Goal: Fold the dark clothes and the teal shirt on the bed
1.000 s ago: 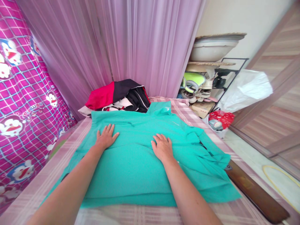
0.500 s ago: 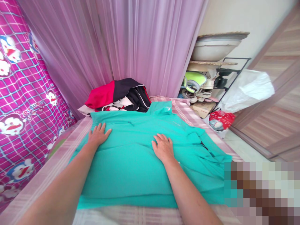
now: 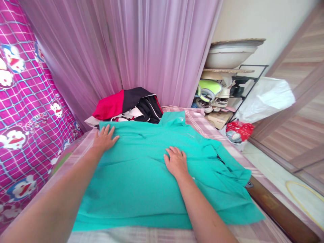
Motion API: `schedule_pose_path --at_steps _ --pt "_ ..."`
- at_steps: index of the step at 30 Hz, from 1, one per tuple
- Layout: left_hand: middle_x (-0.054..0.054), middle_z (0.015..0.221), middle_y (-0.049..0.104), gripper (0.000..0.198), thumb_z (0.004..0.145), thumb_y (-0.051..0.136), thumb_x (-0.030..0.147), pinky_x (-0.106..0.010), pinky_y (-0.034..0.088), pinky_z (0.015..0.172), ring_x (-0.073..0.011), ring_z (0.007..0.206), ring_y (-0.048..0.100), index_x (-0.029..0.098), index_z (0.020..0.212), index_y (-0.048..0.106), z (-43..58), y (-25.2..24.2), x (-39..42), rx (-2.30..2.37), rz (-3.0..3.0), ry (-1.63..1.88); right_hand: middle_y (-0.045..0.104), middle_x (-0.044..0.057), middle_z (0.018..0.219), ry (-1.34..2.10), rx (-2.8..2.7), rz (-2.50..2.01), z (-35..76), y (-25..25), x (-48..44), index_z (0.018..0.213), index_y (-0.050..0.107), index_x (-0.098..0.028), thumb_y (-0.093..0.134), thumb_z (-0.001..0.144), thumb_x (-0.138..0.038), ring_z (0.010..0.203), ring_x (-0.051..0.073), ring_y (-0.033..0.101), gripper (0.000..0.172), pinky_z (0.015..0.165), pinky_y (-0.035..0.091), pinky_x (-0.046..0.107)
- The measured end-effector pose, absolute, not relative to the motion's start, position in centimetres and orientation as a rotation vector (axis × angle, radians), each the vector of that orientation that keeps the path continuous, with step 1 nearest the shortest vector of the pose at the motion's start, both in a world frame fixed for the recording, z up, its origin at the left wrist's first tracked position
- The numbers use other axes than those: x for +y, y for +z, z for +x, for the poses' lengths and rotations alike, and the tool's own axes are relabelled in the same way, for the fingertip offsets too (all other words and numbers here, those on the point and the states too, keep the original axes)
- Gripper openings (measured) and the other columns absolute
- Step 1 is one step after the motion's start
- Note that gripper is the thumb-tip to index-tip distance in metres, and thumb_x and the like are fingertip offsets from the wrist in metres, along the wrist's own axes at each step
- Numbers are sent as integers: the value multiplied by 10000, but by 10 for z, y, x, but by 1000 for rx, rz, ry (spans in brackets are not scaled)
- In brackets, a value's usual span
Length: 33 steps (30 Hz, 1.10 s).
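A teal shirt [image 3: 141, 175] lies spread flat on a pink plaid bed sheet [image 3: 199, 121]. My left hand [image 3: 104, 138] rests palm down with its fingers spread on the shirt's far left corner. Flat on the middle of the shirt lies my right hand [image 3: 175, 162], fingers stretched out. Neither hand holds anything. The shirt's collar [image 3: 174, 118] points away from me, and a folded sleeve [image 3: 227, 165] lies at the right.
A pile of red, black and white clothes [image 3: 126, 104] sits beyond the shirt, against a lilac curtain [image 3: 141, 47]. A magenta cartoon cloth [image 3: 22, 111] hangs at the left. At the right stand a shoe rack [image 3: 220, 94], bags [image 3: 265, 98] and the bed's wooden edge [image 3: 275, 206].
My left hand has slid outward to the left and farther away, from the shirt's chest area to its far left corner. My right hand has stayed in place.
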<state>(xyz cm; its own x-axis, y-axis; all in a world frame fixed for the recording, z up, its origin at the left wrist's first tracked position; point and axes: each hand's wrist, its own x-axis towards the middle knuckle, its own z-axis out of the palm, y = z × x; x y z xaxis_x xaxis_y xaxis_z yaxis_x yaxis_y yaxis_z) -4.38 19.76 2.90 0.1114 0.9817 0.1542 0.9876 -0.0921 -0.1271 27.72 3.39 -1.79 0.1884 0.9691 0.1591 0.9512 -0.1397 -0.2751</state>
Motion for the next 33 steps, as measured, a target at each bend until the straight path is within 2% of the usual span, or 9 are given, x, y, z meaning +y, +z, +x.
schedule_pose_path --at_steps 7,11,15,22,33 --pt "-114 1645 171 748 924 262 606 -640 126 1162 -347 1491 190 207 1557 244 -54 40 234 -2027 -2188 203 529 66 1459 68 -1809 -2151 277 -19 35 1317 608 -269 416 965 -365 1361 250 408 412 1133 234 492" --pt "-129 1632 219 734 923 280 600 -649 129 1157 -353 1480 224 206 1543 286 -59 37 238 -1999 -2230 185 528 68 1459 63 -1810 -2156 277 -19 35 1314 612 -274 417 963 -362 1357 249 410 411 1130 238 488" --pt "-132 1618 265 712 940 259 580 -627 144 1163 -334 1477 242 191 1534 309 -67 27 218 -1959 -2258 105 527 68 1459 56 -1819 -2162 277 -18 35 1314 612 -273 408 966 -367 1354 250 414 414 1129 241 484" --pt "-79 1592 338 646 953 264 560 -564 193 1171 -293 1459 309 262 1521 346 -75 0 142 -1902 -2424 150 536 59 1451 48 -1817 -2166 276 -17 34 1305 615 -282 407 964 -357 1351 247 417 406 1125 244 478" --pt "-122 1618 245 696 953 215 575 -597 219 1153 -313 1484 242 214 1544 283 -66 -10 121 -1970 -2458 76 538 55 1449 6 -1850 -2176 277 -16 32 1314 610 -272 409 970 -362 1342 243 431 408 1115 269 469"
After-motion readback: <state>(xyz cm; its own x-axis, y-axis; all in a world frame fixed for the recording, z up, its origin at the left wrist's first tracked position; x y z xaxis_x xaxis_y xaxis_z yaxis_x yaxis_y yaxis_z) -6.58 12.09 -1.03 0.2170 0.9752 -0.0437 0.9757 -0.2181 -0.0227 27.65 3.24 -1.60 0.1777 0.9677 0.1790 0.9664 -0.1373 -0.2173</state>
